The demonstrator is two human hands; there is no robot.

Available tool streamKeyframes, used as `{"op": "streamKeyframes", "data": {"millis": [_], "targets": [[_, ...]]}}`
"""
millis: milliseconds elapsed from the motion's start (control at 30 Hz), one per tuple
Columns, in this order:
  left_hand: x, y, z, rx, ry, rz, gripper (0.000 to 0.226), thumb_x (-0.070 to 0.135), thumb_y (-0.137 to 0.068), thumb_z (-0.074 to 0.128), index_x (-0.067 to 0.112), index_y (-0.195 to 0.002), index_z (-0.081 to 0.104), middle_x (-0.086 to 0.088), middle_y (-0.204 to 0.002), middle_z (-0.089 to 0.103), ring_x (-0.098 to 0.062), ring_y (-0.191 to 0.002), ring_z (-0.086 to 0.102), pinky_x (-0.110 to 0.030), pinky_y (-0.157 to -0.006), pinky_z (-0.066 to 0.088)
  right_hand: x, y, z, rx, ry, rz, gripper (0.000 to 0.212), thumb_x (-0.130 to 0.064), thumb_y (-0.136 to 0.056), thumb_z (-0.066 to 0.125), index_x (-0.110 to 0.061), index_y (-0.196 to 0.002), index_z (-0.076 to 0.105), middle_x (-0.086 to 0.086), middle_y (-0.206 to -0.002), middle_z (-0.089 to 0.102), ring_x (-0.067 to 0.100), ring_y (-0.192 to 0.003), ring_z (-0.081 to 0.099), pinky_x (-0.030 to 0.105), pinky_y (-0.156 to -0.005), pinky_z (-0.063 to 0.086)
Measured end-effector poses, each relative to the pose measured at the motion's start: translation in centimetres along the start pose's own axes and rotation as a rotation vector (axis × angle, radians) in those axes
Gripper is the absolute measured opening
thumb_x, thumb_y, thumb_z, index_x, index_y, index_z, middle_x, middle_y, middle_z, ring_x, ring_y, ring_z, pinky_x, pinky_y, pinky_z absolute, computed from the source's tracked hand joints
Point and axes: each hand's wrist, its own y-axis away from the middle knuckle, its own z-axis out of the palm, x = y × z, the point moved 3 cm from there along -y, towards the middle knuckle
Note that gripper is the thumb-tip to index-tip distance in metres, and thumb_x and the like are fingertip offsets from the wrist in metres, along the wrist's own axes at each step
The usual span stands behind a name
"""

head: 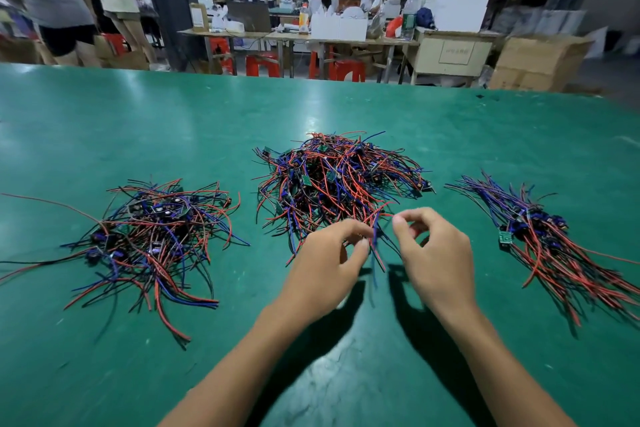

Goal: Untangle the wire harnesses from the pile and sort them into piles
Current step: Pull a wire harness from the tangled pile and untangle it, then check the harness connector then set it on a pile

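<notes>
Head view: my left hand (329, 262) pinches wires at centre pile (337, 180) near edge; right hand (434, 251) fingers curled, grip unclear. Sorted piles left (152, 232), right (540, 243) on tabletop (173, 135); roughly half remains.

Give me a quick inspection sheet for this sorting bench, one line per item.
Surface: green table mat, scuffed, glare patches.
Job's things: centre pile, tangled red, blue and black harnesses; left pile, loose; right pile, wires roughly aligned.
Clutter: nothing seen on the mat besides the piles.
Grippers: left hand pinches wires at the centre pile's near edge; right hand pinches a red wire end.
Cables: held wires hang between the hands.
Surroundings: workers, benches, red stools, cardboard boxes.
</notes>
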Motion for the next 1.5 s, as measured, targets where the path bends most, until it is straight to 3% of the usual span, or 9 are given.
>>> {"op": "streamKeyframes", "data": {"millis": [200, 300, 367, 467, 533, 767, 1100, 1300, 1500], "targets": [[-0.7, -0.8, -1.1, 0.195, 0.323, -0.485, 0.048, 0.037, -0.102, 0.053, 0.015, -0.060, 0.061, 0.001, -0.051, 0.059, -0.001, -0.038, 0.045, -0.026, -0.047, 0.030, -2.6, 1.8, -0.1, 0.120, -0.258, -0.278, 0.016, -0.045, -0.094, 0.059, -0.030, -0.089, 0.062, -0.012, -0.069, 0.059, 0.013, -0.054, 0.050, 0.030, -0.054, 0.042], [-0.4, -0.8, -2.0, 0.158, 0.635, -0.618, 0.048, 0.055, -0.096, 0.055, 0.013, -0.074, 0.062, -0.003, -0.052, 0.057, -0.012, -0.036, 0.043, -0.019, -0.040, 0.032, -3.8, 3.3, 0.8, 0.029, -0.279, -0.395, 0.011, -0.043, -0.097, 0.058, -0.032, -0.097, 0.061, -0.011, -0.068, 0.061, 0.014, -0.048, 0.051, 0.032, -0.049, 0.044], [0.2, -0.9, -2.2, 0.066, 0.804, -0.620, 0.041, 0.052, -0.094, 0.059, 0.012, -0.096, 0.063, -0.004, -0.064, 0.066, -0.018, -0.050, 0.055, -0.022, -0.047, 0.044, -4.2, 4.1, 1.4, -0.043, -0.269, -0.462, 0.009, -0.040, -0.098, 0.059, -0.033, -0.102, 0.061, -0.015, -0.072, 0.065, 0.013, -0.046, 0.051, 0.032, -0.048, 0.045], [0.5, -1.0, -2.5, -0.030, 0.975, -0.602, 0.038, 0.044, -0.098, 0.055, 0.011, -0.112, 0.067, -0.008, -0.098, 0.076, -0.026, -0.086, 0.068, -0.037, -0.087, 0.057, -4.4, 4.5, 1.7, -0.127, -0.226, -0.515, 0.007, -0.034, -0.097, 0.063, -0.034, -0.103, 0.059, -0.024, -0.082, 0.068, 0.003, -0.052, 0.053, 0.024, -0.053, 0.046], [0.4, -1.1, -3.0, -0.050, 0.918, -0.545, 0.040, 0.047, -0.100, 0.050, 0.018, -0.113, 0.073, -0.007, -0.107, 0.077, -0.020, -0.090, 0.070, -0.039, -0.093, 0.053, -4.2, 4.4, 1.8, -0.170, -0.201, -0.486, 0.008, -0.037, -0.095, 0.063, -0.033, -0.101, 0.060, -0.024, -0.084, 0.070, 0.004, -0.056, 0.057, 0.029, -0.055, 0.050], [0.6, -1.4, -4.0, -0.073, 0.899, -0.459, 0.045, 0.055, -0.097, 0.042, 0.029, -0.109, 0.077, -0.003, -0.103, 0.076, -0.014, -0.077, 0.069, -0.023, -0.067, 0.054, -4.3, 4.6, 2.1, -0.224, -0.141, -0.473, 0.017, -0.047, -0.096, 0.060, -0.037, -0.110, 0.060, -0.021, -0.085, 0.072, 0.004, -0.063, 0.063, 0.034, -0.062, 0.055], [0.2, -1.8, -5.0, 0.037, 0.820, -0.437, 0.044, 0.059, -0.090, 0.050, 0.023, -0.107, 0.065, 0.000, -0.114, 0.076, -0.011, -0.079, 0.063, -0.033, -0.078, 0.043, -4.0, 3.8, 1.4, -0.138, -0.252, -0.399, 0.023, -0.047, -0.102, 0.043, -0.036, -0.102, 0.064, -0.022, -0.089, 0.073, 0.007, -0.066, 0.068, 0.040, -0.062, 0.056], [-1.4, -1.7, -10.8, 0.431, 0.694, -0.393, 0.035, 0.051, -0.098, 0.051, 0.021, -0.100, 0.069, 0.003, -0.092, 0.077, -0.009, -0.067, 0.059, -0.028, -0.067, 0.045, -3.8, 3.5, 1.1, -0.096, -0.258, -0.386, 0.026, -0.047, -0.101, 0.043, -0.036, -0.096, 0.066, -0.018, -0.082, 0.072, 0.012, -0.059, 0.065, 0.039, -0.055, 0.053], [-5.8, 0.5, -17.3, 0.865, -0.058, -0.419, 0.034, 0.046, -0.095, 0.065, 0.016, -0.108, 0.074, -0.007, -0.097, 0.075, -0.022, -0.084, 0.068, -0.037, -0.084, 0.052, -2.5, 2.1, 0.9, -0.060, -0.033, -0.225, 0.007, -0.042, -0.096, 0.057, -0.038, -0.096, 0.062, -0.019, -0.082, 0.069, 0.008, -0.061, 0.059, 0.032, -0.060, 0.047]]}}
